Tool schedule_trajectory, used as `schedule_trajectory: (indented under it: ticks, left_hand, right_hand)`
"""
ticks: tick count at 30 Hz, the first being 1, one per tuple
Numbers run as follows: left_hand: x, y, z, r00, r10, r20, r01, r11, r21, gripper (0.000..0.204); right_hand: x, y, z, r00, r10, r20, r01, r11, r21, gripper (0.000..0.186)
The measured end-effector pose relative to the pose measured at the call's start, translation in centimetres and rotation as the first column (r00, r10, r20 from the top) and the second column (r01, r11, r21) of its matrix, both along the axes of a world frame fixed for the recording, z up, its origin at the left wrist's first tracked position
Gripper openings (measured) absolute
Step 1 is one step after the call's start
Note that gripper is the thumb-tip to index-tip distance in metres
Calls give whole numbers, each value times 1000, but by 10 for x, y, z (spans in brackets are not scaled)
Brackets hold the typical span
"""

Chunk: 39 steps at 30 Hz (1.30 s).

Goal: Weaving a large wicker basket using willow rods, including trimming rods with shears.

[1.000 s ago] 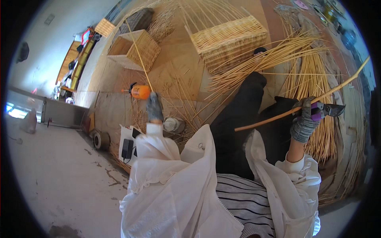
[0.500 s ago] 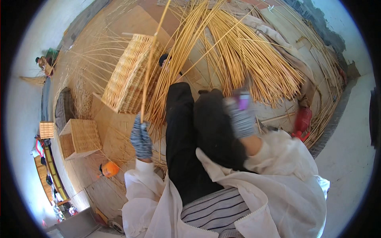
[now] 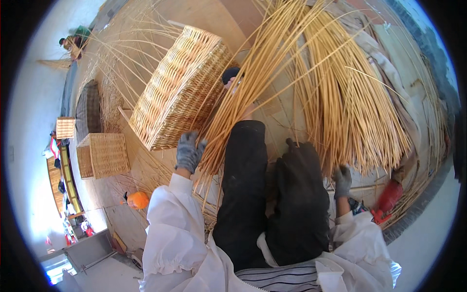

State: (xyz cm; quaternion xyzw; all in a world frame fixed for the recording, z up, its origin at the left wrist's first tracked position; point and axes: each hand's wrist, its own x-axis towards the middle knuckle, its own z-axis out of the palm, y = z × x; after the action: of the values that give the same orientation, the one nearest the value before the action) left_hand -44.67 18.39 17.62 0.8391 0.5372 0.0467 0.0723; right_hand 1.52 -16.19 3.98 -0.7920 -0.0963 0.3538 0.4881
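My left hand [image 3: 189, 153], in a grey glove, has its fingers apart at the edge of a long fanned bundle of tan canes [image 3: 253, 73], beside a rectangular wicker basket [image 3: 177, 85]. My right hand [image 3: 343, 181], also gloved, is low beside my right knee at the cut ends of a thick cane pile [image 3: 355, 121]; its fingertips are not clear, and I cannot make out what is in them. My dark-trousered legs [image 3: 243, 175] stretch between the hands.
Smaller baskets [image 3: 103, 155] lie at left near a dark bundle [image 3: 88, 107] and an orange container [image 3: 138, 199]. A red object [image 3: 389, 199] is low at right. A person [image 3: 73, 46] is by the far left wall. Loose canes cover the floor.
The view has turned rightward. The long single cane is no longer upright in my left hand, whose fingers have spread. My right hand has dropped beside my knee; the purple-handled cutters are no longer visible.
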Motion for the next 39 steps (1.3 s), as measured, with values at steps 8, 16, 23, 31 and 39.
schedule_trajectory:
  ticks: [8, 16, 23, 31, 39]
  left_hand:
    - [71, 136, -100, 912, 62, -405, -160, 964, -212, 62]
    - [77, 155, -189, 920, 295, -257, -390, 755, -528, 65]
    - [80, 157, -242, 945, 231, -232, -323, 773, -545, 35]
    - [40, 118, -177, 530, 766, 363, 214, 293, -932, 54]
    - [61, 51, -39, 474, 711, 519, 353, 386, -852, 65]
  right_hand:
    - [-64, 349, -17, 516, 285, -808, -11, 945, 327, 63]
    - [-100, 470, -17, 473, 295, -830, 277, 845, 458, 68]
    - [-104, 469, -8, 458, 524, -718, 74, 782, 618, 76]
    - [-118, 478, -9, 215, 607, -765, 351, 683, 640, 74]
    - [-116, 450, 63, 558, 462, -689, 262, 690, 675, 81]
